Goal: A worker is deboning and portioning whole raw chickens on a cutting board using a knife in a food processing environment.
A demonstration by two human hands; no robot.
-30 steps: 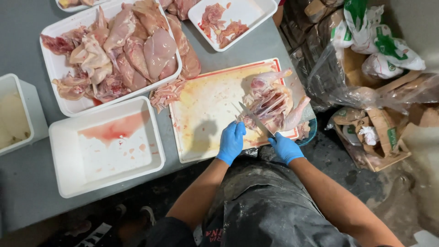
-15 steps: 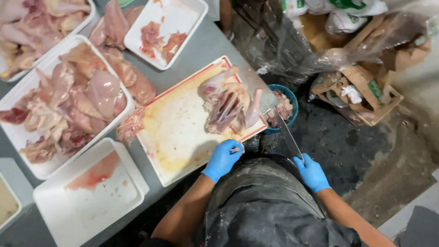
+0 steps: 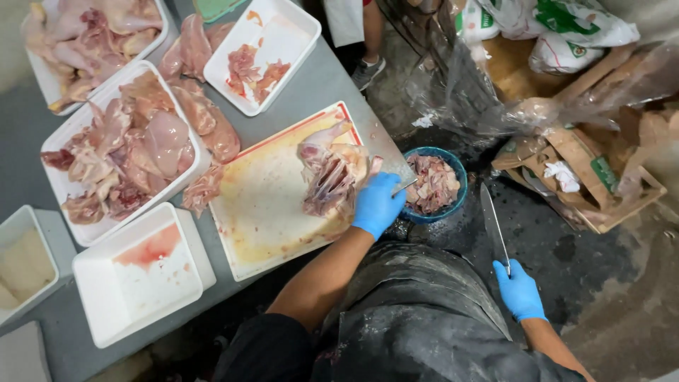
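In the head view, the left hand (image 3: 377, 204), blue-gloved, sits at frame centre with its fingers closed on the chicken carcass (image 3: 330, 173), which lies on the right end of the stained cutting board (image 3: 265, 205). The right hand (image 3: 520, 288), lower right, is clamped around the handle of a long knife (image 3: 493, 223), blade pointing up over the dark floor. Between them sits a blue bowl (image 3: 433, 185) of scraps. White trays of chicken pieces (image 3: 120, 152) fill the upper left.

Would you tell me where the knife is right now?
In the head view the knife is at right, off the table, held by the right hand beside the blue bowl.
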